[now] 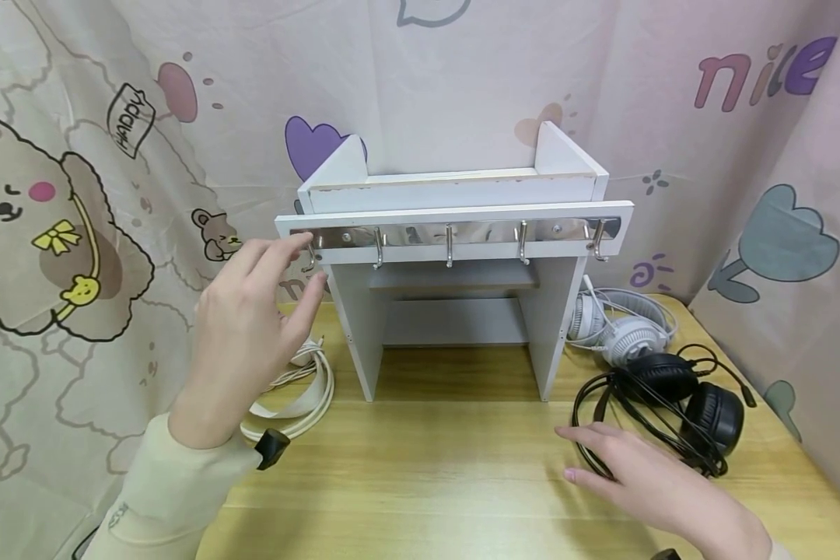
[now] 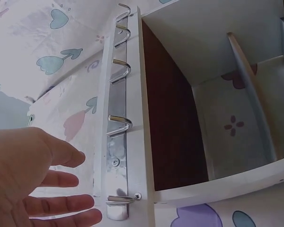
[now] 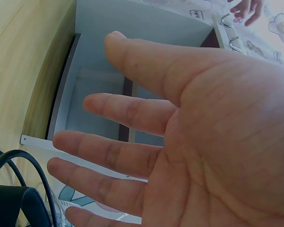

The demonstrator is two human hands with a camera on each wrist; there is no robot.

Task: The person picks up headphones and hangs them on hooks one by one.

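My left hand (image 1: 252, 311) is raised at the left end of the hook rail (image 1: 427, 234), fingertips close to the leftmost metal hook (image 1: 309, 255). In the left wrist view its fingers (image 2: 61, 204) are loosely extended with nothing between them. The rail runs along a white board across the front of a small white shelf (image 1: 560, 319). My right hand (image 1: 644, 482) hovers low over the table, beside the black headset (image 1: 714, 416) and its looped cable. The right wrist view shows this palm (image 3: 217, 127) bare, fingers spread.
White headphones (image 1: 633, 338) lie behind the black headset, right of the shelf. A coiled white cable (image 1: 318, 397) rests on the wooden table (image 1: 427, 482) at the left. Printed curtains (image 1: 448, 93) hang close behind and at both sides.
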